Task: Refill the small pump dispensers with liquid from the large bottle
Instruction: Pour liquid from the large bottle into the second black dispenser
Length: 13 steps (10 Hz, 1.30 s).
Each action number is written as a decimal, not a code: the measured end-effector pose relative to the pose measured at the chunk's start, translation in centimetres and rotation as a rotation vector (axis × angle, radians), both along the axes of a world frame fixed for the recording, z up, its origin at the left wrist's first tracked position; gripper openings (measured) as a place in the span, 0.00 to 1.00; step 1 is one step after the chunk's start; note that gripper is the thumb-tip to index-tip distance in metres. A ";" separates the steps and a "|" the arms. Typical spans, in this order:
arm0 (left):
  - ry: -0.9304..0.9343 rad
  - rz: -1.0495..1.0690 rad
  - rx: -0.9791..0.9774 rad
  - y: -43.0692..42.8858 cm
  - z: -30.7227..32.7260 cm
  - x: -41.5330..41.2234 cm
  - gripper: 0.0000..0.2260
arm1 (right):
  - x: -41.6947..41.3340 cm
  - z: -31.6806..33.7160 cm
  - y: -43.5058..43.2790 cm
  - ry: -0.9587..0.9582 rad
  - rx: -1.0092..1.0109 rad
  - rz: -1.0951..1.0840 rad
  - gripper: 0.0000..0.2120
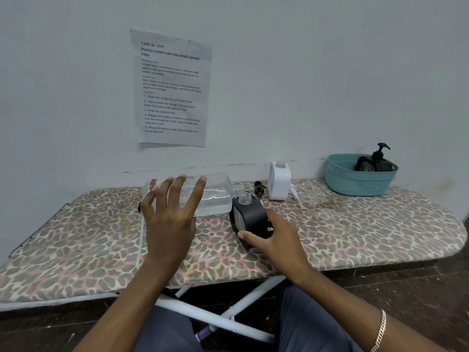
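My left hand [172, 212] grips the large clear bottle [215, 193], which is tipped on its side with its open neck right over the open neck of a small black dispenser [250, 217]. A little clear liquid lies in the bottle's lower side. My right hand [276, 236] holds the black dispenser at its base, and the dispenser leans slightly left. A black pump head [259, 189] lies loose on the board behind it. A white dispenser [279, 181] stands open further back, its white pump [294, 191] lying beside it.
The work surface is an ironing board with a leopard-print cover [355, 224]. A teal basket [360, 179] at the back right holds another black pump dispenser [375, 161]. A printed sheet [172, 90] hangs on the wall. The board's white legs [228, 311] cross below.
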<state>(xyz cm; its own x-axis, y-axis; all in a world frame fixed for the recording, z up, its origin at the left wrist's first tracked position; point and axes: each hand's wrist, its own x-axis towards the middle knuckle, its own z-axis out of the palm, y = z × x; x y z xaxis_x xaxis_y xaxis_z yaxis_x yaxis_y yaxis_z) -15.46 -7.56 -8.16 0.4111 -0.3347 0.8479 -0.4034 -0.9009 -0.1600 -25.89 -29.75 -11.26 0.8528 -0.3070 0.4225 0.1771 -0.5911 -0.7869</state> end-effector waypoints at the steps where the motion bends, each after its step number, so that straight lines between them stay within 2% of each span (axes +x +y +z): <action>1: -0.001 0.002 -0.001 0.1 -0.1 0.0 0.41 | -0.1 0.0 0.0 -0.001 0.004 0.003 0.19; 13: -0.016 0.010 0.004 0.1 -0.1 0.0 0.41 | 0.0 0.0 -0.1 0.009 0.009 -0.001 0.19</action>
<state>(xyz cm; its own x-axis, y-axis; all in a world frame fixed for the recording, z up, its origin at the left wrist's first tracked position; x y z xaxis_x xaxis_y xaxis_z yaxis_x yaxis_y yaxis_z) -15.50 -7.50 -8.29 0.4008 -0.3335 0.8533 -0.3915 -0.9044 -0.1697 -25.93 -29.87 -11.30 0.8561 -0.3117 0.4123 0.1694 -0.5844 -0.7936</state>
